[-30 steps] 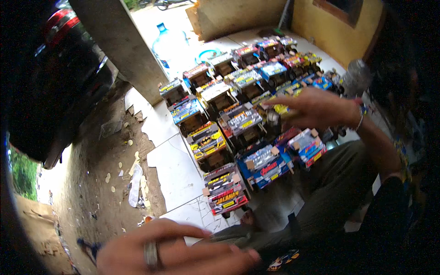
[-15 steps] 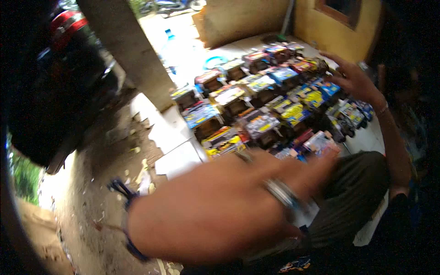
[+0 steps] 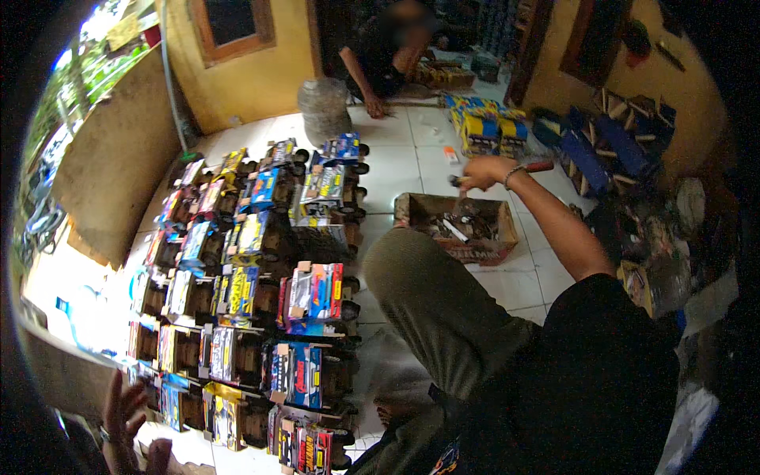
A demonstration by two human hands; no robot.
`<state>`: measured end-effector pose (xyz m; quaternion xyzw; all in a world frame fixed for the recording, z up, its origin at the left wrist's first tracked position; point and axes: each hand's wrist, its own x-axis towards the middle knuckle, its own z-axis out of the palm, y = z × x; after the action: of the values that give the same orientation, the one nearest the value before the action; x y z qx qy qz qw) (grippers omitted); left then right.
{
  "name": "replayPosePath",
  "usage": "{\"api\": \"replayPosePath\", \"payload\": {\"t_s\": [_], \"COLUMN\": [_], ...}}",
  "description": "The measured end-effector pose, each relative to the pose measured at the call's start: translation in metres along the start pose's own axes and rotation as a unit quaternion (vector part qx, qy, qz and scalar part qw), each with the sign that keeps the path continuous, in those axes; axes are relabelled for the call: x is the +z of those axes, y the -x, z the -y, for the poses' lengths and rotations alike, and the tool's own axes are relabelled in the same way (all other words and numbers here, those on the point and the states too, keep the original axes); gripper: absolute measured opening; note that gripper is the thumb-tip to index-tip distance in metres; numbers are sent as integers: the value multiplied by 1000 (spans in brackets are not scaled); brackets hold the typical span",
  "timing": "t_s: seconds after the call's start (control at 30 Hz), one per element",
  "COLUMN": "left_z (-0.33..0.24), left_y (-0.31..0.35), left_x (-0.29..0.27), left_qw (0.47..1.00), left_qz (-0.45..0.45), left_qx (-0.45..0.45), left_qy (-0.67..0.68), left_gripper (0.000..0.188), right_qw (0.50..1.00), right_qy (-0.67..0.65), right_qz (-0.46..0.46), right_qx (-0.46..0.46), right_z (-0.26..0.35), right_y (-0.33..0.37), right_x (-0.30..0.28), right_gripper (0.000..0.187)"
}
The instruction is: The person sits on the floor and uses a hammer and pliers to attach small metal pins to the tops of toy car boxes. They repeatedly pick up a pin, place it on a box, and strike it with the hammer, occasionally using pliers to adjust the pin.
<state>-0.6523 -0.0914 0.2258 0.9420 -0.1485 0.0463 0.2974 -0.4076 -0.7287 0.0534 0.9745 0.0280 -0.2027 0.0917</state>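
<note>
My right hand (image 3: pixel 484 172) is closed around what looks like a red-handled hammer (image 3: pixel 541 167). Its dark end pokes out past the fingers, over a worn cardboard box (image 3: pixel 500 252) of small loose items and a white stick-like piece (image 3: pixel 455 229). At the lower left, my left hand (image 3: pixel 127 419) has its fingers spread and holds nothing. Beside it stand rows of colourful toy trucks (image 3: pixel 226 412) with printed sides and black wheels, on white floor tiles.
A person (image 3: pixel 388 59) sits in the doorway at the back, near a round wrapped bundle (image 3: pixel 324 109). Yellow-and-blue packs (image 3: pixel 487 131) and a pile of blue panels with wooden strips (image 3: pixel 606 150) are at the back right. My bent knee (image 3: pixel 412 269) is beside the box.
The view has swung right. My right hand, earlier spread near the far trucks, now grips the tool above the box. My left hand has gone from the near foreground to the lower left.
</note>
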Motion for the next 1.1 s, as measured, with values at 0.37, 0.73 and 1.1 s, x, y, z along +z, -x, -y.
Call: {"api": "replayPosePath", "payload": {"t_s": [0.37,0.73,1.1], "left_z": [7,-36,-42], "left_y": [-89,-179,-286], "left_x": [52,97,168], "left_qw": [985,948,951], "left_qz": [116,156,232], "left_qx": [-129,-279,-194], "left_qy": [10,6,-69], "left_gripper": [51,53,55], "right_qw": [985,984,954], "right_qy": [-166,-142,-255], "right_qz": [-15,66,12], "right_qx": [33,-84,-157], "right_z": [-126,-159,-154], "right_y": [0,-150,-115], "right_x": [127,188,237], "right_gripper": [57,71,45]}}
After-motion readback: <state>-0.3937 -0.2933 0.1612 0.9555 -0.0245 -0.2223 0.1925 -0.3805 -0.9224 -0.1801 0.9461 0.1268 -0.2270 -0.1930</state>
